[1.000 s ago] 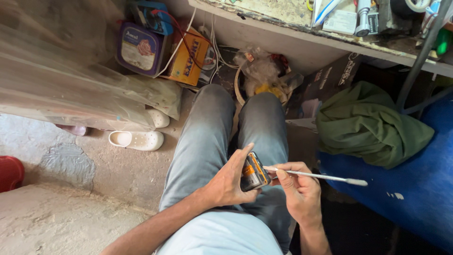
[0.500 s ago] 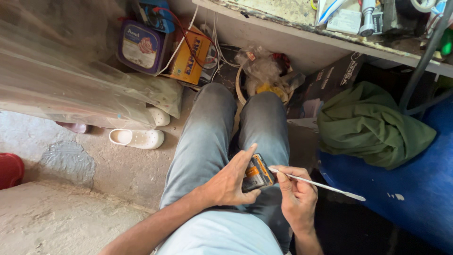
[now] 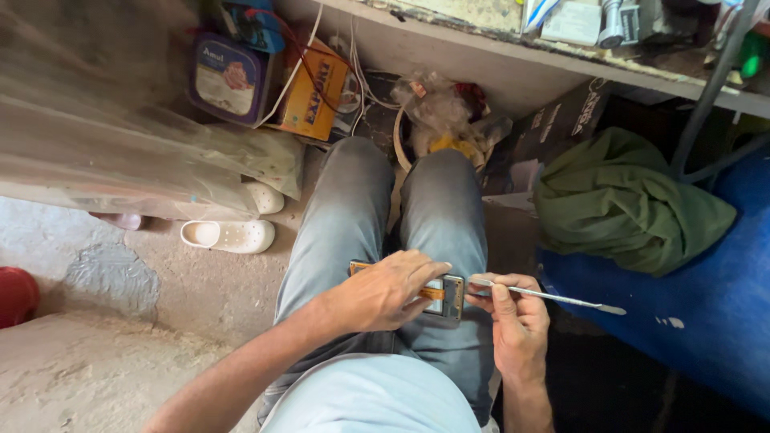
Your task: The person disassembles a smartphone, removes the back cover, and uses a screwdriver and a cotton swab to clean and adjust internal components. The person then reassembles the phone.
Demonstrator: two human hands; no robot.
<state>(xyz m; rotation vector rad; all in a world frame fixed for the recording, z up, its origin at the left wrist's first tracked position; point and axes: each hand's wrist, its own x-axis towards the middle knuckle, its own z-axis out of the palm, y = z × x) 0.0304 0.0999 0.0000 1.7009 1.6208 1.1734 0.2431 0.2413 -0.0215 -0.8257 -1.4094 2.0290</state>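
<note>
My left hand [image 3: 383, 290] lies over a small opened phone-like device [image 3: 446, 296] with an orange strip, gripping it flat above my lap. My right hand [image 3: 513, 317] pinches a thin metal tool [image 3: 561, 298], its near tip touching the device's right edge and its far end pointing right. Both hands sit over my knees in grey jeans [image 3: 437, 200]. Most of the device is hidden under my left fingers.
A white sandal [image 3: 228, 235] lies on the concrete floor at left. A blue tin [image 3: 227, 76] and an orange box [image 3: 313, 92] stand under a bench [image 3: 513, 60]. A green cloth [image 3: 626, 200] rests on a blue surface [image 3: 706, 313] at right. A red object [image 3: 16, 297] is at the far left.
My left hand has turned the device from upright to flat and now covers it. My right hand with the tool stays at its right edge.
</note>
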